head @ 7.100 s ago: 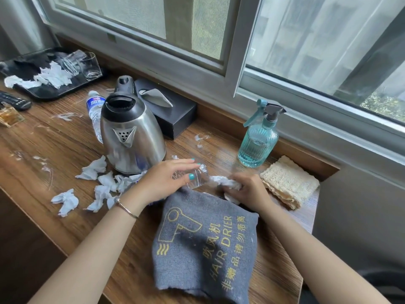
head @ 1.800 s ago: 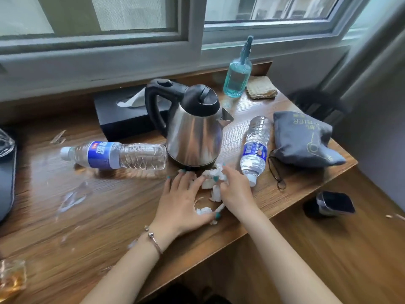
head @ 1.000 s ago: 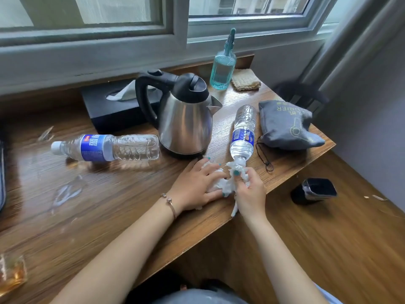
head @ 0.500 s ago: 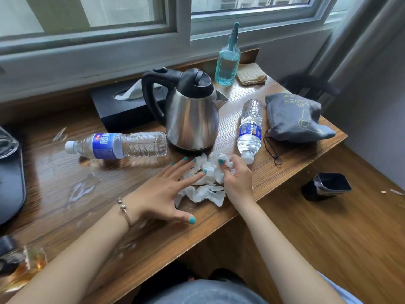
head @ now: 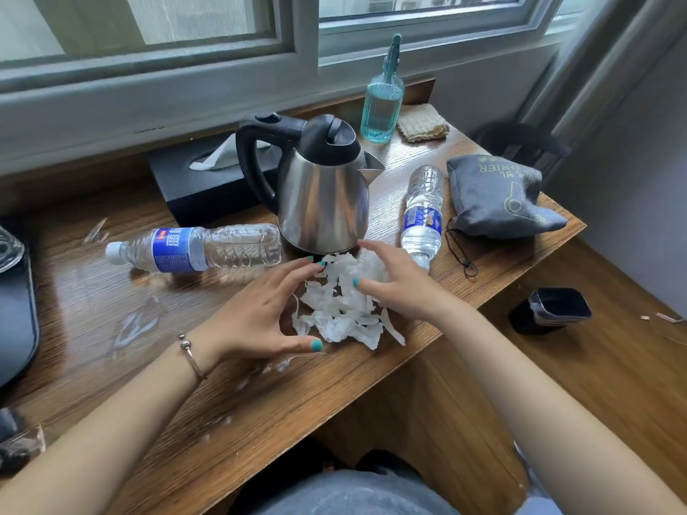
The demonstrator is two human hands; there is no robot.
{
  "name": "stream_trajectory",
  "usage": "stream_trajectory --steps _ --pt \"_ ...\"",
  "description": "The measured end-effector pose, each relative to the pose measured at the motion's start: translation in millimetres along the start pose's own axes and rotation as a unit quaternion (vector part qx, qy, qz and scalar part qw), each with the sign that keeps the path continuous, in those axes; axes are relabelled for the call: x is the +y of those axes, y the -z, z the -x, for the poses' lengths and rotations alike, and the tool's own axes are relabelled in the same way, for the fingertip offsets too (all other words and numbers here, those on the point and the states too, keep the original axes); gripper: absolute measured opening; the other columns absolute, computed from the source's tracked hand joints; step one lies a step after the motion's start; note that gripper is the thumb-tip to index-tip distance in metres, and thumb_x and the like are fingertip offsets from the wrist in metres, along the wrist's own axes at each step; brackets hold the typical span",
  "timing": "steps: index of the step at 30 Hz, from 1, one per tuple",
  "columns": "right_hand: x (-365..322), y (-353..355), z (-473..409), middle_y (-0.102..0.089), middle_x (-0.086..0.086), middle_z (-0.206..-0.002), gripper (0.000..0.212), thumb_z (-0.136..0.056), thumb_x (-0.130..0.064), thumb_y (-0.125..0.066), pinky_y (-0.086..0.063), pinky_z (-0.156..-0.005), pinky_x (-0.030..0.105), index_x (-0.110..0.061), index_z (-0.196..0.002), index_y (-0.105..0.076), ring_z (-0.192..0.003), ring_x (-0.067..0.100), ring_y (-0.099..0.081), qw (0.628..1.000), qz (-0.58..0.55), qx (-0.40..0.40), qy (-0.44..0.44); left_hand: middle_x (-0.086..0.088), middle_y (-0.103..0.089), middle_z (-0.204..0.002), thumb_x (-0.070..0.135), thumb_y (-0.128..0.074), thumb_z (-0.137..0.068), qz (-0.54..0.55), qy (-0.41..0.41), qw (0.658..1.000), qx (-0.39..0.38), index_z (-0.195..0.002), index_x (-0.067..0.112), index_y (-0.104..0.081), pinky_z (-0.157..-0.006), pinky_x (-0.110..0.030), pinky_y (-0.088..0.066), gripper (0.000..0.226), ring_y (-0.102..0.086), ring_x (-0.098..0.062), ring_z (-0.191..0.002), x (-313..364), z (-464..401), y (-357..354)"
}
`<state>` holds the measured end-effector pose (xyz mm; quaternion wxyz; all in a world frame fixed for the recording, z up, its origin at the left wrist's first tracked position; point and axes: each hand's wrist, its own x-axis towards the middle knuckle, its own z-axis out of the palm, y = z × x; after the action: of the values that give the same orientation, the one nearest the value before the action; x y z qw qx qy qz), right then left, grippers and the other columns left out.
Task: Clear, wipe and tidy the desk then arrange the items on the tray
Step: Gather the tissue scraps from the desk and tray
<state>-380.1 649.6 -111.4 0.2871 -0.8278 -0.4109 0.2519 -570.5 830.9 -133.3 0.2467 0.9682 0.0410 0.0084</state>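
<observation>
A heap of torn white tissue scraps (head: 344,306) lies near the front edge of the wooden desk (head: 260,403), just in front of the steel kettle (head: 323,195). My left hand (head: 260,314) hovers at the heap's left side with fingers spread, fingertips touching the scraps. My right hand (head: 401,288) rests on the heap's right side, fingers spread over the paper. The black tray (head: 18,321) shows at the far left edge, mostly cut off.
Two water bottles lie on their sides: one (head: 197,249) left of the kettle, one (head: 423,213) right of it. A black tissue box (head: 208,184), blue spray bottle (head: 383,102), sponge (head: 423,122) and grey pouch (head: 498,195) stand around. A small black bin (head: 554,310) sits on the floor.
The scraps have been gathered into one spread heap in front of the kettle. Both hands have opened out and now flank the heap instead of pinching pieces.
</observation>
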Motion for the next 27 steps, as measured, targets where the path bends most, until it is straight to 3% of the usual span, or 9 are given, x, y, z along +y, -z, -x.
stream_trajectory --steps 3,6,7,9,13,18,21,24,27 --pt "-9.5 15.3 2.0 -0.046 -0.003 -0.147 0.060 -0.087 -0.038 -0.058 -0.034 -0.108 0.034 -0.033 -0.144 -0.040 -0.130 0.008 -0.040 0.999 -0.039 -0.017 0.002 0.017 -0.009 -0.156 0.087 -0.053 -0.064 0.017 -0.001 1.000 0.004 -0.144 0.056 0.006 -0.114 -0.033 -0.017 0.104 -0.011 0.002 -0.138 -1.3 2.0 5.6" --pt "-17.5 20.8 5.7 -0.069 0.008 -0.114 0.047 -0.089 -0.031 -0.052 -0.048 -0.088 0.033 -0.034 -0.136 -0.052 -0.090 0.005 -0.060 0.998 -0.041 0.030 0.029 0.018 -0.008 -0.156 0.084 -0.056 -0.066 0.024 -0.006 1.000 0.002 -0.145 0.055 0.004 -0.113 -0.032 -0.017 0.104 -0.010 0.002 -0.138 0.0 4.8 5.3" --pt "-19.0 22.3 7.2 -0.070 0.011 -0.111 0.046 -0.088 -0.030 -0.050 -0.049 -0.089 0.036 -0.032 -0.134 -0.056 -0.090 0.007 -0.062 0.996 -0.061 0.043 0.037 0.019 -0.008 -0.155 0.084 -0.056 -0.066 0.027 -0.007 1.000 0.001 -0.145 0.054 0.003 -0.112 -0.032 -0.017 0.103 -0.010 0.002 -0.138 1.2 5.3 5.0" --pt "-15.1 25.1 12.5 -0.067 0.008 -0.123 0.045 -0.087 -0.027 -0.045 -0.046 -0.100 0.038 -0.028 -0.129 -0.061 -0.111 0.013 -0.060 0.989 -0.117 0.070 0.051 0.021 -0.008 -0.155 0.083 -0.056 -0.067 0.040 -0.007 0.999 0.000 -0.145 0.054 0.002 -0.112 -0.031 -0.017 0.102 -0.010 0.003 -0.138 4.0 6.4 4.6" --pt "17.7 19.0 40.5 -0.068 -0.001 -0.120 0.037 -0.090 -0.020 -0.043 -0.047 -0.100 0.035 -0.020 -0.119 -0.066 -0.118 0.012 -0.059 0.948 -0.239 0.200 0.064 0.031 -0.004 -0.150 0.084 -0.055 -0.067 0.052 -0.006 0.999 0.006 -0.144 0.057 0.004 -0.113 -0.030 -0.018 0.101 -0.008 0.006 -0.139 5.0 10.8 4.7" --pt "42.8 -21.4 57.9 -0.058 -0.006 -0.131 0.037 -0.094 -0.027 -0.042 -0.034 -0.102 0.013 -0.021 -0.127 -0.057 -0.125 0.000 -0.049 0.925 -0.227 0.304 0.014 0.046 0.006 -0.138 0.086 -0.053 -0.064 0.076 0.020 0.997 -0.010 -0.143 0.059 0.004 -0.111 -0.030 -0.019 0.101 -0.003 0.014 -0.135 7.0 9.2 3.1" --pt "45.4 -36.0 59.9 -0.053 -0.007 -0.135 0.048 -0.095 -0.041 -0.036 -0.033 -0.105 0.019 -0.020 -0.135 -0.050 -0.128 0.003 -0.045 0.909 -0.190 0.369 -0.029 0.046 0.006 -0.140 0.087 -0.053 -0.063 0.079 0.017 0.997 -0.011 -0.144 0.057 0.003 -0.112 -0.033 -0.020 0.103 -0.006 0.009 -0.136 9.2 3.7 -1.7" --pt "44.3 -37.3 60.3 -0.050 -0.007 -0.139 0.070 -0.091 -0.061 -0.023 -0.029 -0.111 0.035 -0.018 -0.142 -0.042 -0.132 0.011 -0.041 0.915 -0.165 0.354 -0.104 0.039 0.001 -0.144 0.089 -0.052 -0.062 0.077 0.022 0.997 -0.008 -0.143 0.058 0.004 -0.113 -0.033 -0.020 0.103 -0.008 0.006 -0.137 12.9 -3.2 -5.5" --pt "34.9 -44.9 65.5 -0.042 -0.029 -0.133 0.081 -0.088 -0.071 -0.014 -0.022 -0.116 0.043 -0.019 -0.143 -0.042 -0.135 0.007 -0.033 0.936 -0.132 0.316 -0.077 0.032 0.004 -0.148 0.090 -0.050 -0.061 0.064 0.022 0.998 -0.017 -0.141 0.060 0.009 -0.115 -0.032 -0.011 0.104 -0.001 0.006 -0.138 20.9 -11.5 -12.8"
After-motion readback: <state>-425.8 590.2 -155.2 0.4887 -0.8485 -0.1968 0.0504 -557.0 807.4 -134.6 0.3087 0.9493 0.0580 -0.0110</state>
